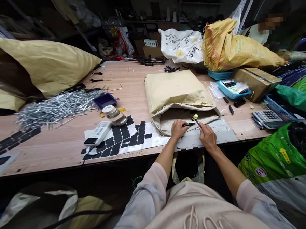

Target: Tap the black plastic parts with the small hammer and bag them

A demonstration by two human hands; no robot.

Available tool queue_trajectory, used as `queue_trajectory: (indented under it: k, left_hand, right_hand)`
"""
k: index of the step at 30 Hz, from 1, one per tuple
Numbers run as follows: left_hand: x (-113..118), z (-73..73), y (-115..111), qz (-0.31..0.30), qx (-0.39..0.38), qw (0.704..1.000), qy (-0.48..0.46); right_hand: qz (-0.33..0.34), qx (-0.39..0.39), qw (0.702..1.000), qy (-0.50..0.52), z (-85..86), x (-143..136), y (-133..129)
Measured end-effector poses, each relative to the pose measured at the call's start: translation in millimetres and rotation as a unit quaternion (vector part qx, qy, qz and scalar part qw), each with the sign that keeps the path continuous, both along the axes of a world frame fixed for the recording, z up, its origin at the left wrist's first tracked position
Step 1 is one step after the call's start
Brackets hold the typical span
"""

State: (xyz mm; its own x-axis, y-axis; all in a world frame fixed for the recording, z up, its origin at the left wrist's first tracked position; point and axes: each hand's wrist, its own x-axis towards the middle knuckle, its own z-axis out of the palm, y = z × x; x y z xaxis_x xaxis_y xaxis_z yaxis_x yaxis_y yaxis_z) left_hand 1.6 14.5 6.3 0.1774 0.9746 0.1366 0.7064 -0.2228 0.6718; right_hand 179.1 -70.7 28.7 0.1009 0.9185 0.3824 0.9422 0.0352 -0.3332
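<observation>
A small black part [188, 124] is pinched in my left hand [178, 129], at the mouth of a large tan paper sack [176, 89]. My right hand [208, 136] is closed round a thin dark tool [198, 122] with a round yellowish-green end [195, 117], held close to the right of the black part. Both hands are over a grey board [220, 131] at the table's front edge. Inside the open sack it is dark, and its contents cannot be made out.
Left on the table [130, 74] are a pile of metal rods [57, 107], a blue tray [104, 101], a jar [114, 115], a white box [100, 132] and black stickers [113, 140]. Right are a calculator [268, 118], blue basket [233, 89] and green bag [278, 155]. A person [258, 33] is behind.
</observation>
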Motion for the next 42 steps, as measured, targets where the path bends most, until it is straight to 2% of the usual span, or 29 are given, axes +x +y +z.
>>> queue_trajectory:
  k: [5,11,13,17,21,24,29,32,35,38,40,42]
  left_hand:
    - [1,1.0,-1,0.002,-0.005,1.0,-0.004]
    - [1,3.5,-1,-0.001,-0.016,1.0,-0.003]
    - [1,2.6,0,-0.002,-0.016,1.0,-0.005]
    - [2,0.8,0,0.003,-0.016,1.0,-0.009]
    - [2,2.2,-1,0.003,-0.015,1.0,-0.012]
    - [1,4.6,-2,-0.001,-0.014,1.0,-0.013]
    - [1,5.1,-3,-0.002,-0.013,1.0,-0.011]
    - [1,3.0,-3,-0.001,-0.017,1.0,-0.013]
    - [0,3.1,-1,-0.005,-0.016,1.0,-0.011]
    - [-3,9.2,-1,-0.012,-0.021,1.0,-0.013]
    - [-5,15.5,-9,-0.024,-0.022,0.999,-0.03]
    - [-9,20.2,-28,-0.054,0.004,0.997,-0.054]
  right_hand:
    - [0.008,0.022,1.0,-0.012,7.4,-8,-6]
    - [0.005,-0.038,0.999,-0.034,3.1,-11,-7]
    - [-0.002,-0.031,0.999,-0.029,3.5,-12,-7]
    - [0.028,-0.003,0.999,-0.036,5.1,-18,-8]
    - [0.039,-0.028,0.997,-0.057,1.4,-20,-9]
    - [0.018,-0.027,0.998,-0.056,0.8,-10,-1]
    - [-0.046,-0.027,0.996,-0.071,4.1,25,24]
    - [-0.071,-0.051,0.991,-0.104,-1.2,39,35]
    - [-0.075,-0.051,0.985,-0.146,-11.5,42,38]
    - [-0.072,-0.038,0.98,-0.181,-20.2,40,37]
    - [-0.069,-0.037,0.978,-0.193,-23.4,39,38]
    - [-0.07,-0.04,0.977,-0.199,-25.1,39,38]
